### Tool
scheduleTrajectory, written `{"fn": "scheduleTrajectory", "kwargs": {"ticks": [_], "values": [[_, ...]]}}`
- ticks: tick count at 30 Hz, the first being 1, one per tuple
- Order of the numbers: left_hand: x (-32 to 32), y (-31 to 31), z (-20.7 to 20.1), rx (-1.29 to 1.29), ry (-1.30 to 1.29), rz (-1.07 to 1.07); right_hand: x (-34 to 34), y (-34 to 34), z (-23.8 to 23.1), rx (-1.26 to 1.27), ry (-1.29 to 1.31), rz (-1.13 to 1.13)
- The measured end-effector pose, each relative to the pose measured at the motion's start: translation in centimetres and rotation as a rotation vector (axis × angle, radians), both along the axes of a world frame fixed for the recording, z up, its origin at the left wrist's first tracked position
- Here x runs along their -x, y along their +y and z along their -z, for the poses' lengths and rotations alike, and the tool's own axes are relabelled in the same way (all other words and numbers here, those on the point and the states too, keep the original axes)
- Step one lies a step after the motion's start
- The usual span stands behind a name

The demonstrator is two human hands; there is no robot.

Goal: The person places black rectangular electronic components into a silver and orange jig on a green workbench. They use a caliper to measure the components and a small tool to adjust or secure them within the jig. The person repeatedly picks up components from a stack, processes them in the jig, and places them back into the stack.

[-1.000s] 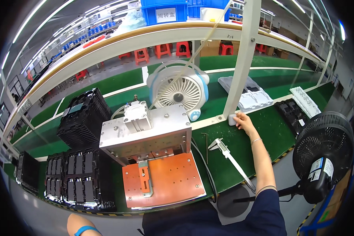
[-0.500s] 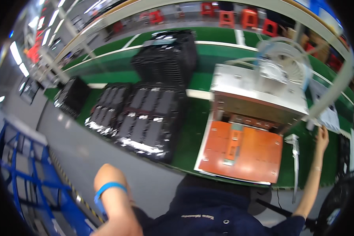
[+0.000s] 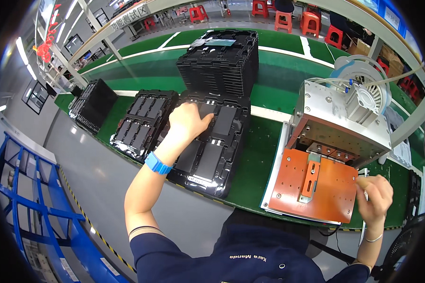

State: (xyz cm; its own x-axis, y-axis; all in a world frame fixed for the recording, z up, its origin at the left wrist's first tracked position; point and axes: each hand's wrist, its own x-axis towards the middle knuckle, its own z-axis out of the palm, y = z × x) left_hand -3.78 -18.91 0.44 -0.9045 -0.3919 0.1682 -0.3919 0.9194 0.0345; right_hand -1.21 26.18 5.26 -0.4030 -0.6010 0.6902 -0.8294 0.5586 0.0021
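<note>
At the far left of the frame a blue metal rack (image 3: 28,207) stands on the grey floor. Right of it, on the green bench (image 3: 259,160), lie black moulded trays: one tilted tray (image 3: 92,106) in the upper left, then a flat tray of dark parts (image 3: 144,122).

At centre the left hand (image 3: 186,123), a blue wristband (image 3: 157,163) on its wrist, rests palm down on the nearest black tray (image 3: 212,151) — fingers spread over a dark rectangular part (image 3: 204,112) in the tray's upper row; whether they grip it cannot be told. Behind stands a tall stack of black trays (image 3: 222,61).

Right of centre sits a metal press (image 3: 340,122) over an orange plate (image 3: 316,188). At the lower right, just off the plate's edge, the right hand (image 3: 375,198) is curled — fingertips pinched on something too small to make out.
</note>
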Motion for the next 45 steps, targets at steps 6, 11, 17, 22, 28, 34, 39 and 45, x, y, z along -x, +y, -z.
{"fn": "scheduleTrajectory", "kwargs": {"ticks": [6, 11, 17, 22, 28, 34, 39, 45], "values": [[1.6, -2.9, -0.4, -0.212, -0.067, 0.098, 0.5, -5.2, 0.5, 0.053, -0.268, -0.199], [0.3, -3.6, -2.1, -0.632, 0.020, 0.236, -1.1, -6.7, 3.2, 0.147, -0.838, -0.403], [-3.7, 11.3, -7.1, -1.191, -0.327, 0.605, -3.4, -7.4, 3.8, 0.849, -1.464, -0.372], [-3.1, 17.7, -4.1, -1.229, -0.476, 0.842, -1.5, -3.4, 3.7, 0.745, -1.744, -0.183], [-1.7, 18.7, -1.7, -0.688, -0.087, 1.213, 1.5, 0.1, 4.1, 0.599, -1.774, 0.156], [-2.4, 19.6, -0.2, -0.345, -0.012, 1.513, 2.6, -0.9, 3.3, 0.249, -1.638, 0.188], [-3.3, 19.2, 1.1, -0.252, -0.147, 1.558, 1.7, -1.9, 5.6, 0.108, -0.454, 0.120], [-3.4, 19.3, 1.2, -0.237, -0.170, 1.547, 1.3, -2.8, 7.3, -0.047, -0.440, 0.099]]}}
